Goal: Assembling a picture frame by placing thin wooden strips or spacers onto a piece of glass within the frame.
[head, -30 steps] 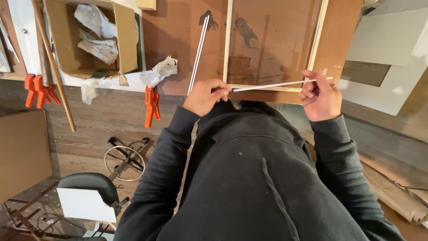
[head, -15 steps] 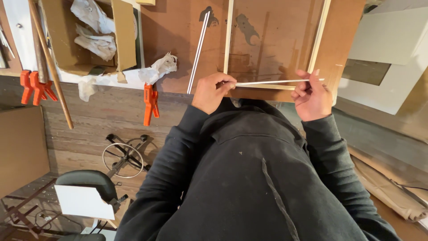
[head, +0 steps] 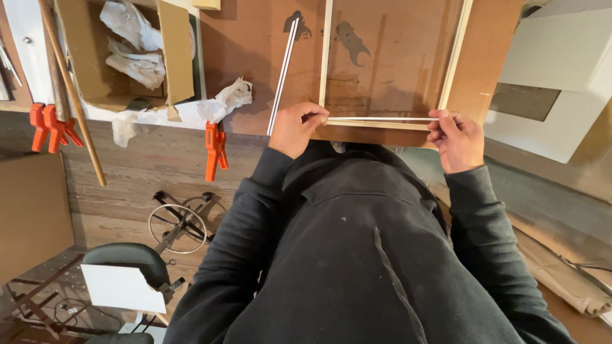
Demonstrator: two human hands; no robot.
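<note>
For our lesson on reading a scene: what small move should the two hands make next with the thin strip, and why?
Probably press it flat along the near edge of the wooden frame. The left hand and right hand pinch the ends of the thin strip, which lies just above that edge, nearly parallel to it.

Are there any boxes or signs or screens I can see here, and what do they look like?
Cardboard box: top left on the workbench, open, brown, rectangular, with crumpled white paper inside.
White box: far right beside the bench, big, plain, rectangular, one dark panel on its side.
White sheet: bottom left near the black stool, blank, rectangular.
No screens show, and no signs.
</note>
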